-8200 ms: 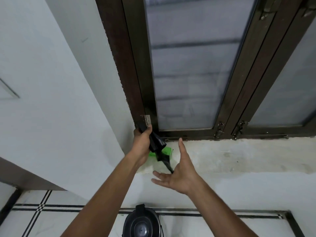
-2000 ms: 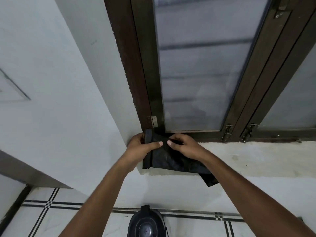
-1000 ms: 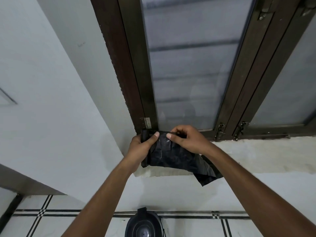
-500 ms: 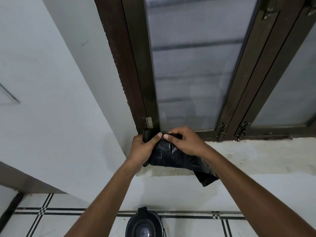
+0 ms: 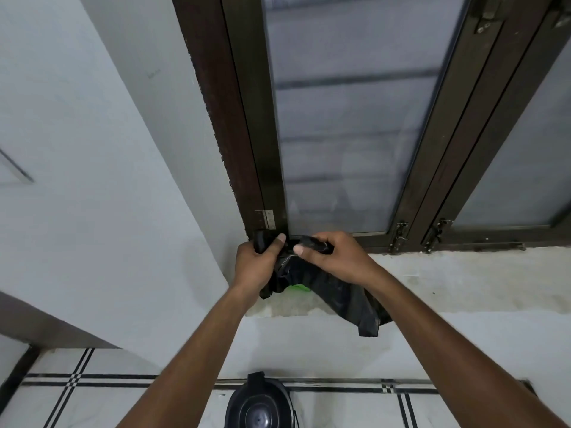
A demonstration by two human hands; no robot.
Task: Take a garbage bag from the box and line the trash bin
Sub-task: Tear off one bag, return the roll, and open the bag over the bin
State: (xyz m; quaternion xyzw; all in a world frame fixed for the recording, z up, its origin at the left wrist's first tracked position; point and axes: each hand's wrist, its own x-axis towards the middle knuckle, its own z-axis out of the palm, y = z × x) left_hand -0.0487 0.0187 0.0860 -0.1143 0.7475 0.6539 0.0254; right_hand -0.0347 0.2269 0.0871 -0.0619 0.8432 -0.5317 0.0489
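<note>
At the centre of the frame both hands grip a black garbage bag (image 5: 324, 285) above the window sill (image 5: 463, 279). The left hand (image 5: 256, 264) is curled round the bag's rolled end, thumb up against the window frame (image 5: 247, 149). The right hand (image 5: 333, 257), just beside it, pinches a bunched fold, and the loose plastic hangs below its wrist over the sill's edge toward lower right. A green box (image 5: 298, 288) (only a sliver shows) peeks out beneath the bag. The black trash bin (image 5: 259, 406) stands on the floor at bottom centre, well below the hands.
</note>
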